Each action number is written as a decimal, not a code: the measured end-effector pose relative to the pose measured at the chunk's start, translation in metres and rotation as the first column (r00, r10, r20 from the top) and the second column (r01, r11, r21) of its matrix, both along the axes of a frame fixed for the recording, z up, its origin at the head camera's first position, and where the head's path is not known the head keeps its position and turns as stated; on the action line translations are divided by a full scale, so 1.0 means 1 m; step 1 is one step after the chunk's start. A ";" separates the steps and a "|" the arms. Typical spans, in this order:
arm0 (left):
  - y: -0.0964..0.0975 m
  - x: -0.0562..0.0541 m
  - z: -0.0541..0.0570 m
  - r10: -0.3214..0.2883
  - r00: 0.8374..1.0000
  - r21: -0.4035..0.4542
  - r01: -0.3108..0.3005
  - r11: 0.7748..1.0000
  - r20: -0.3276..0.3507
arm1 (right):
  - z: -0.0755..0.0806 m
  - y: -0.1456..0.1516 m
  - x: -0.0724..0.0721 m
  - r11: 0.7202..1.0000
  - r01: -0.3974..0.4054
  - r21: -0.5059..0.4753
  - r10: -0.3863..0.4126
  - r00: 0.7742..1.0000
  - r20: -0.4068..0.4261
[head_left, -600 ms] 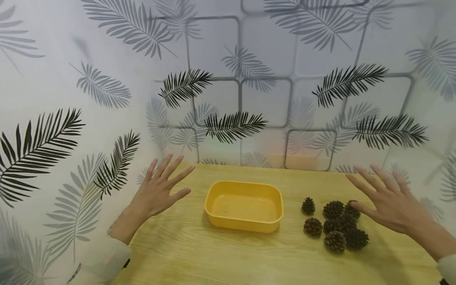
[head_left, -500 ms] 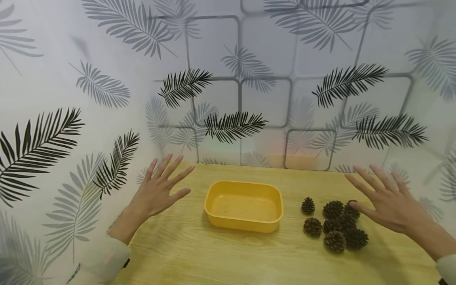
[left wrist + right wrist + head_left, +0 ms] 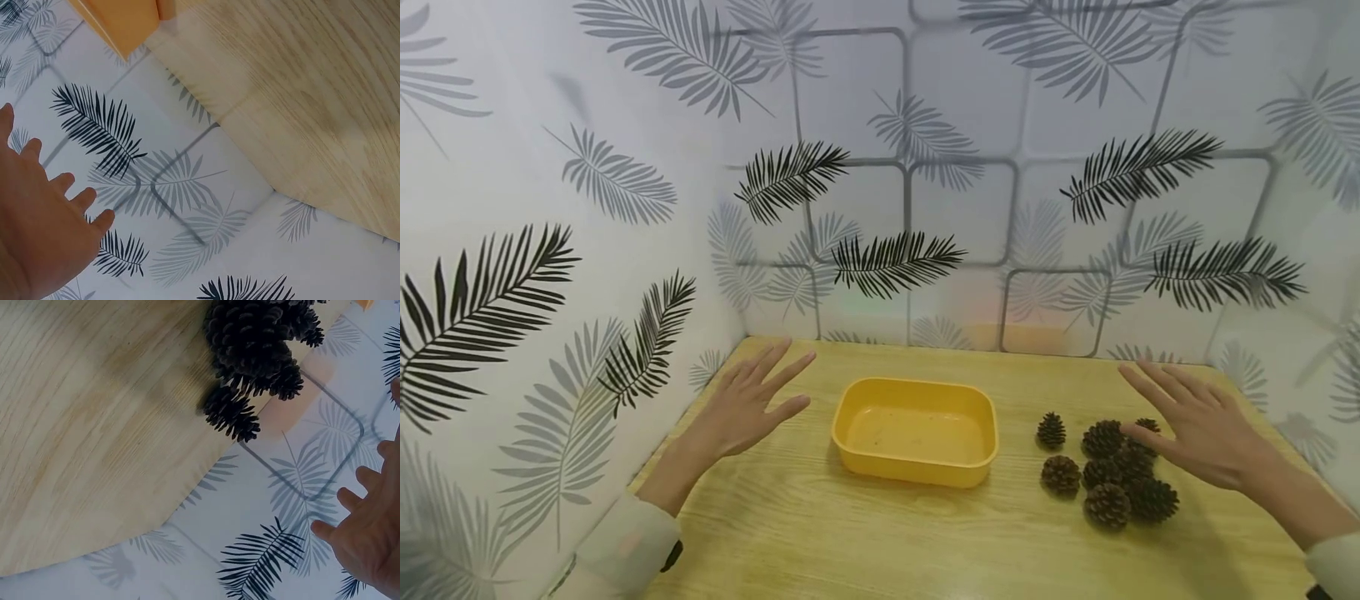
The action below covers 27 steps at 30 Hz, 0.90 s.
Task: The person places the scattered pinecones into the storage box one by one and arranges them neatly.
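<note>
Head view has the good stuff here: a bunch of dark pinecones [image 3: 1102, 473] sits on the tabletop to the right of a yellow tray [image 3: 914, 472], most of them huddled together, with a smaller cone [image 3: 1051, 431] standing pointy end up just off the group on the tray side. None of the cones are in the tray. Right hand [image 3: 1206, 435] hangs by the far right edge of the pile, fingers straight and thumb out, pinching nothing; its thumb overlaps the cones from above, but the right wrist cam shows the hand apart from them. Left hand [image 3: 737, 417] is off to the left of the tray, also spread with the thumb out, near it but not touching. So if you ask me, this is the ready stage, hands raised and no handling begun. Picking up a cone from here would call for bringing the right hand down and in, then curling fingers and thumb round one; the loner looks like the easier grab to me, since the others crowd each other. Further out it's just the pale wood-grain table [image 3: 880, 542], light sleeves at both wrists, and a leaf-print backdrop [image 3: 962, 217] behind everything.
</note>
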<state>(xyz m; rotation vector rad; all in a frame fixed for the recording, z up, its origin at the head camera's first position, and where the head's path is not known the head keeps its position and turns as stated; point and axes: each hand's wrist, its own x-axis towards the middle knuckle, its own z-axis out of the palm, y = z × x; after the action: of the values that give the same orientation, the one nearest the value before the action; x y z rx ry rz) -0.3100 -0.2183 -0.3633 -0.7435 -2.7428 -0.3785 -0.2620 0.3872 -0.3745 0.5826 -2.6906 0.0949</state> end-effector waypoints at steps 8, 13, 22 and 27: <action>0.008 0.004 -0.001 0.005 0.980 0.081 -0.022 0.996 0.198 | 0.002 -0.017 0.000 0.975 -0.021 -0.223 0.081 0.961 0.264; 0.012 0.004 -0.007 0.008 0.952 0.126 -0.049 0.991 0.305 | 0.003 -0.025 0.003 0.947 -0.040 -0.319 0.148 0.935 0.323; 0.022 0.001 -0.020 -0.054 0.933 0.208 -0.023 0.978 0.356 | 0.000 -0.035 0.003 0.885 -0.113 -0.451 0.292 0.890 0.351; 0.025 -0.003 -0.026 -0.085 0.914 0.296 -0.040 0.954 0.396 | -0.002 -0.038 0.001 0.871 -0.117 -0.476 0.321 0.870 0.374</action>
<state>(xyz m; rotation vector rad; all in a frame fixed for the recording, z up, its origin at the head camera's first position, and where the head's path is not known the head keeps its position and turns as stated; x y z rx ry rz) -0.3133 -0.1932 -0.3896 -0.6760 -2.9447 -1.0352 -0.2609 0.3494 -0.3761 0.8007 -2.8575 0.9922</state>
